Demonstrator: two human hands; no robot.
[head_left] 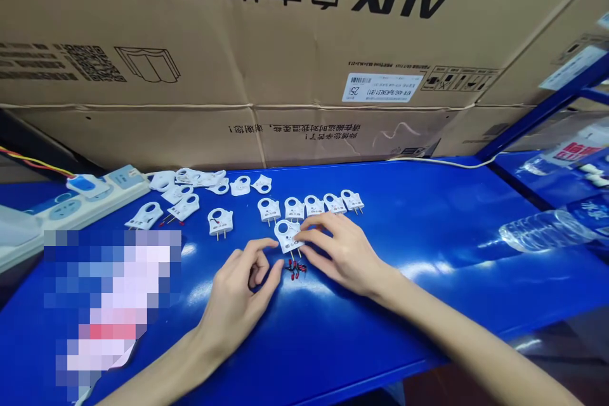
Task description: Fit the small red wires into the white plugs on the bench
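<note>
A white two-pin plug piece with a round hole (288, 241) is at the middle of the blue table. My right hand (345, 254) grips its right side between the fingers. My left hand (240, 285) is at its left, index finger and thumb apart; the index fingertip is close to the piece's edge, and whether it touches I cannot tell. Just below the pins lies a small heap of red-tipped parts with black leads (295, 270). Behind my right hand stands a row of several similar white plug pieces (314, 205). Another plug piece (221, 222) stands alone to the left.
More white pieces (240, 186) lie scattered toward the back left, near a power strip (69, 210) with wires. A large cardboard box (295, 57) walls off the rear of the blue table (380, 336). On the right lies a clear plastic bottle (547, 230); a pixelated patch covers the left.
</note>
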